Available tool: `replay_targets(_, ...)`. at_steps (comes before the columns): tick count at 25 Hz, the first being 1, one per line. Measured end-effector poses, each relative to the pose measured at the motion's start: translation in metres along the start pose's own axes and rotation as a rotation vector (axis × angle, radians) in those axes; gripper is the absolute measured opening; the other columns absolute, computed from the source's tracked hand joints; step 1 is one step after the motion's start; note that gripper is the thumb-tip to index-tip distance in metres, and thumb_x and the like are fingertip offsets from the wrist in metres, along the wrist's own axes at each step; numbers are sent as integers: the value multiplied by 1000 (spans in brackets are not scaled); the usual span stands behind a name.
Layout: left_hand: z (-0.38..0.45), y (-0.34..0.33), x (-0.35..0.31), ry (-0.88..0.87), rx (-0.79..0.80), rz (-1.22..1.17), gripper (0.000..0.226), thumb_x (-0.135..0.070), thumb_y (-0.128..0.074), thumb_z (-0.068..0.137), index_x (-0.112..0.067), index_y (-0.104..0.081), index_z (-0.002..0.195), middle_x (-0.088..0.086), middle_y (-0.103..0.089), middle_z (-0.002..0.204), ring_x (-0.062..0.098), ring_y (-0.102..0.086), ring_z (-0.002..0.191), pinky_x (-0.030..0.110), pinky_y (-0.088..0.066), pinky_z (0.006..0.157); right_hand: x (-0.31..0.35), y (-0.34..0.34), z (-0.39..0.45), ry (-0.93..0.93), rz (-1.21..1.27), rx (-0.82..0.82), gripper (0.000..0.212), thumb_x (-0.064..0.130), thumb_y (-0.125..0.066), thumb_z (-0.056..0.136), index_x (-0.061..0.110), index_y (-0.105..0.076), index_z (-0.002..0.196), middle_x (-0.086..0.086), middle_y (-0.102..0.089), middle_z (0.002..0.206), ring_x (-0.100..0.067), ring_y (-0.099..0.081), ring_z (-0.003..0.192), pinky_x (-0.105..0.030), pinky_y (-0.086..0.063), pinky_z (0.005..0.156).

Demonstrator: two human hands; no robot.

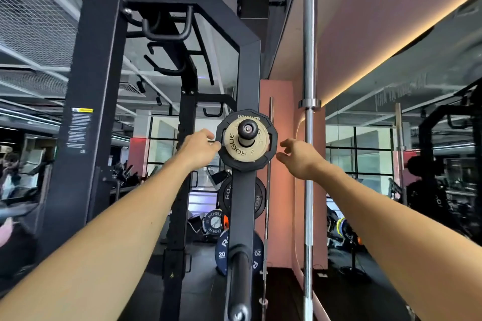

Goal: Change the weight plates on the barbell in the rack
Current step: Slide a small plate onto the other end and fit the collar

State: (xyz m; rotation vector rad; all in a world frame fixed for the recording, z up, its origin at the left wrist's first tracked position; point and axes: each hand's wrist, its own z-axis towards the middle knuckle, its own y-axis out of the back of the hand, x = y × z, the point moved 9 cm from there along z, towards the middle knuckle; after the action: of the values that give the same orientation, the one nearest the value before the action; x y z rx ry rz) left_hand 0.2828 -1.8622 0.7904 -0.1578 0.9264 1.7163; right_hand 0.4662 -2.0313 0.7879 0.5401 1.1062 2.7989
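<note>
A small gold Rogue plate (236, 150) sits in front of a larger black many-sided plate (245, 165) on a peg (247, 128) on the rack's upright (246, 206). My left hand (199, 148) reaches the black plate's left rim, with its fingertips curled onto that edge. A short gap separates my right hand (300, 157) from the plate's right rim; its fingers are spread and hold nothing. A dark barbell sleeve (240, 276) points toward me at the bottom centre.
Lower on the upright hang a black Rogue plate (258, 199) and a blue 20 plate (221, 253). A chrome barbell (309, 154) stands upright at the right, before a pink wall and a mirror. The rack's thick black post (91, 112) stands at the left.
</note>
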Motion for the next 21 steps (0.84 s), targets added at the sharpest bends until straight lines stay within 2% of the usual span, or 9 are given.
replay_targets(3, 38, -29, 5, -50, -1, 20, 37, -36, -55, 96, -16, -57, 127, 9, -63, 124, 28, -58, 114, 29, -42, 91, -14, -21, 36, -18, -8, -19, 37, 26, -49, 98, 6, -52, 129, -15, -60, 127, -32, -56, 115, -35, -44, 95)
replay_targets(5, 61, -49, 6, -91, 11, 53, 33, -37, -53, 98, -15, -59, 122, 10, -65, 120, 30, -59, 111, 33, -46, 93, -25, -33, 57, -24, -14, -36, 33, 25, -48, 98, 5, -55, 123, -14, -61, 122, -31, -57, 110, -33, -45, 90)
replay_targets(8, 86, -60, 11, -87, -41, 72, 33, -41, -48, 97, -12, -59, 108, 13, -66, 107, 33, -60, 100, 40, -50, 87, -34, -48, 80, -36, 16, -21, 26, 22, -46, 99, 2, -61, 107, -16, -62, 104, -28, -56, 89, -30, -41, 75)
replay_targets(10, 97, -64, 10, -88, -78, 114, 36, -41, -45, 98, -8, -58, 102, 13, -64, 97, 33, -59, 93, 40, -50, 79, -33, -56, 90, -44, 83, -20, 32, 22, -44, 100, -6, -61, 100, -15, -56, 86, -26, -50, 74, -38, -47, 71)
replay_targets(12, 102, -68, 7, -90, -74, 131, 39, -42, -46, 97, -5, -57, 99, 14, -60, 92, 33, -56, 85, 36, -44, 67, -33, -62, 99, -81, 206, -17, 38, 23, -44, 101, -11, -60, 101, -15, -53, 84, -29, -52, 74, -52, -54, 76)
replay_targets(15, 105, -66, 7, -61, -90, 125, 38, -40, -46, 96, -3, -55, 101, 19, -62, 101, 37, -58, 90, 37, -40, 66, -33, -71, 107, -139, 333, -17, 28, 26, -49, 98, 0, -59, 99, -18, -54, 113, -34, -59, 95, -51, -57, 80)
replay_targets(16, 105, -66, 7, -64, -81, 125, 37, -38, -45, 97, -3, -55, 102, 19, -62, 104, 38, -58, 94, 37, -40, 68, -34, -71, 107, -150, 351, -19, 21, 25, -51, 97, 5, -57, 95, -18, -55, 112, -32, -59, 97, -49, -57, 81)
replay_targets(19, 96, -67, 7, -52, -3, -11, 25, -33, -49, 99, -8, -50, 100, 17, -62, 108, 35, -63, 96, 39, -55, 75, -29, -67, 92, -157, 501, 9, 19, 14, -50, 98, 12, -48, 79, -11, -57, 81, -21, -58, 72, -42, -55, 67)
replay_targets(21, 82, -59, 1, -26, 15, -163, 21, -29, -51, 100, -8, -48, 101, 15, -60, 109, 30, -67, 90, 38, -61, 63, -23, -61, 77, -151, 581, 25, 18, 13, -50, 99, 15, -43, 82, -10, -58, 79, -18, -59, 67, -38, -55, 63)
